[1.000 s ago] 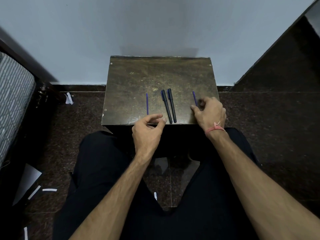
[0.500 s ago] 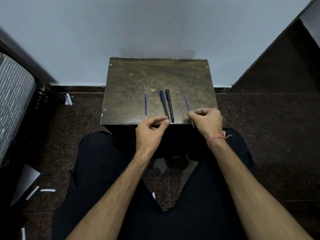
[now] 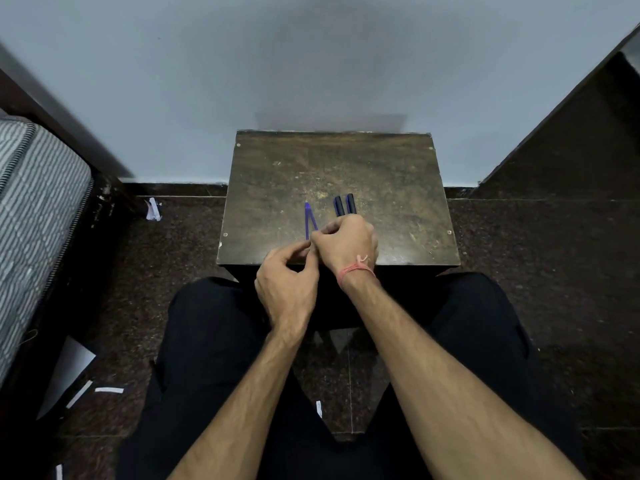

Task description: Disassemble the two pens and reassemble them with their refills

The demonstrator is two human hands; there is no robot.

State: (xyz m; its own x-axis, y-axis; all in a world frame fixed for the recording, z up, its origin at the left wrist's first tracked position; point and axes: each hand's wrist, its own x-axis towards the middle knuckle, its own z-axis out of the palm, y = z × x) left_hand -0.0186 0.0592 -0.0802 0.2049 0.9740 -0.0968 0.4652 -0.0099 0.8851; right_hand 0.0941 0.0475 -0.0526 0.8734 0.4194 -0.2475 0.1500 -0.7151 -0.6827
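While my left hand (image 3: 289, 289) hovers at the near edge of the small table (image 3: 398, 188), fingers curled toward an empty-looking pinch, two blue refills (image 3: 309, 221) meet in a V beside my right hand (image 3: 344, 245), which pinches one. Two black pens (image 3: 344, 205) lie just beyond. A careless nudge could roll a refill off the edge.

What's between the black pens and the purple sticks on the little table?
In the head view, only bare, scuffed tabletop shows between the two black pen bodies and the two blue refills. Nearer the person, the right hand covers that gap.
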